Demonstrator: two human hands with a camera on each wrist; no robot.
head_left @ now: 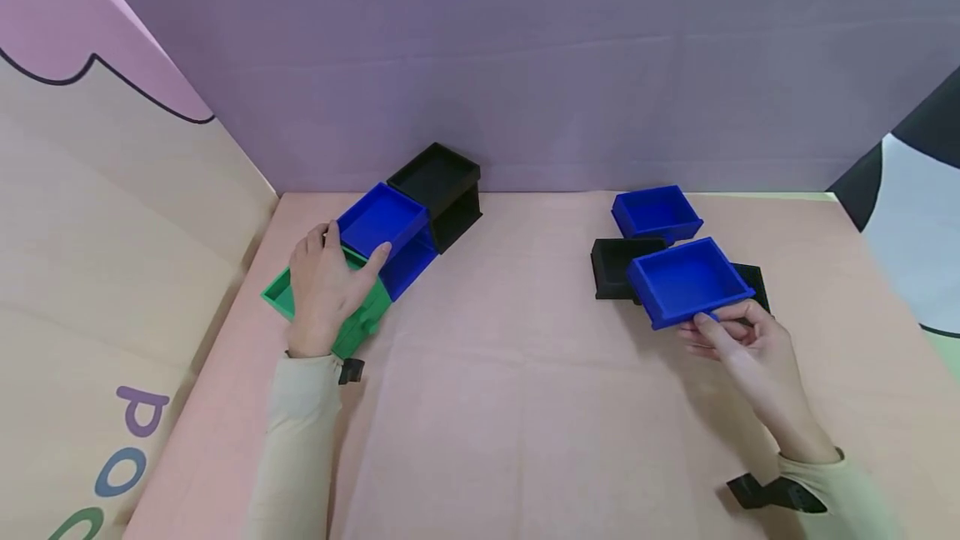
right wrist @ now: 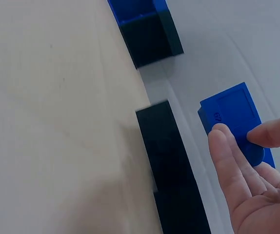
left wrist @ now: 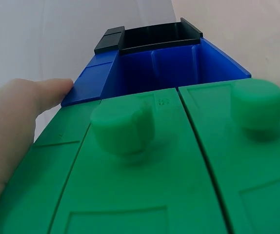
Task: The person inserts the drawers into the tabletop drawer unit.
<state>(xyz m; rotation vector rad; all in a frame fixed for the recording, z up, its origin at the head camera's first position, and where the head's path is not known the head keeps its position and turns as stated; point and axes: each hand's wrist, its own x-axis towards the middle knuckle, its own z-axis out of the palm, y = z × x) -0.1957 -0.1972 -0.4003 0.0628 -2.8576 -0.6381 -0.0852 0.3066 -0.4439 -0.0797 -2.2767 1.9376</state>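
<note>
On the left side of the table, a green drawer case point(head_left: 367, 315), a blue case point(head_left: 408, 261) and a black case point(head_left: 438, 173) stand in a slanting row. Two round green knobs point(left wrist: 123, 126) show on the green fronts in the left wrist view. My left hand point(head_left: 326, 290) spans the green case from above, its thumb against the side near the blue joint. At the right, my right hand point(head_left: 750, 357) pinches the knob of a blue drawer point(head_left: 690, 282), holding it tilted above the table with its hollow side up. The blue and black cases have open fronts.
Behind the held drawer lie another blue drawer point(head_left: 656, 213) and a black drawer point(head_left: 626, 265); a second black drawer point(head_left: 752, 280) is partly covered. A grey-purple cloth wall point(head_left: 525, 65) closes the back, and a printed cloth point(head_left: 112, 273) borders the left.
</note>
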